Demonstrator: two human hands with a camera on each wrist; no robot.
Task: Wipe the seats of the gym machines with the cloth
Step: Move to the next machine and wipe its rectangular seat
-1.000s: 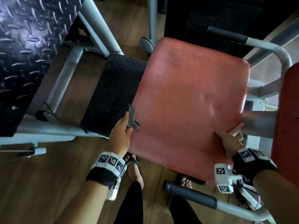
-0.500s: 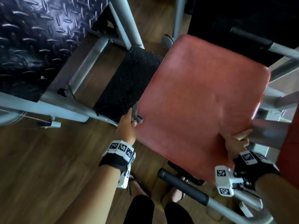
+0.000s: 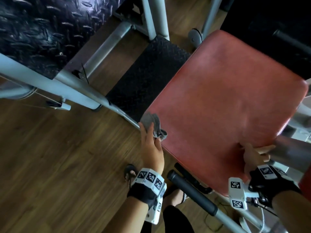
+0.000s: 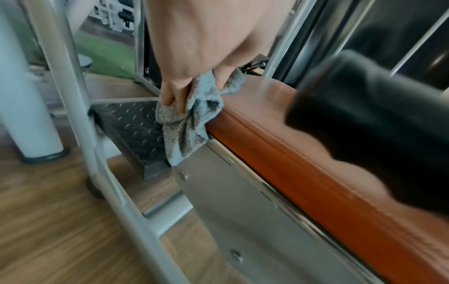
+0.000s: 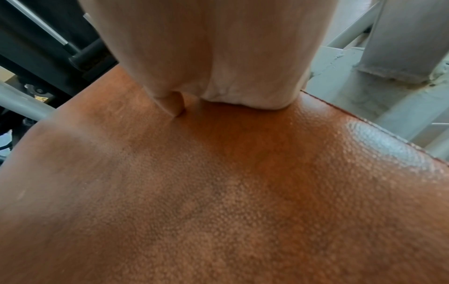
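Note:
A red padded seat [image 3: 227,101] fills the middle and right of the head view. My left hand [image 3: 151,145] grips a crumpled grey cloth [image 3: 151,123] against the seat's near left edge. In the left wrist view the cloth [image 4: 187,123] hangs from my left hand [image 4: 194,48] over the side of the seat [image 4: 291,153]. My right hand [image 3: 252,153] holds the seat's near right edge, with the fingers reaching over the rim. The right wrist view shows the thumb of my right hand [image 5: 218,48] pressed into the seat [image 5: 218,192].
A black foam handle [image 3: 191,192] on a grey bar juts out below the seat. A black diamond-plate footplate [image 3: 144,81] and grey frame tubes [image 3: 67,84] lie to the left over the wooden floor [image 3: 50,165]. Another red pad [image 3: 307,182] shows at the right edge.
The view has swung left and nearer. My left hand has shifted slightly along the seat's left edge, and the cloth now drapes over the fingers. My right hand keeps its hold.

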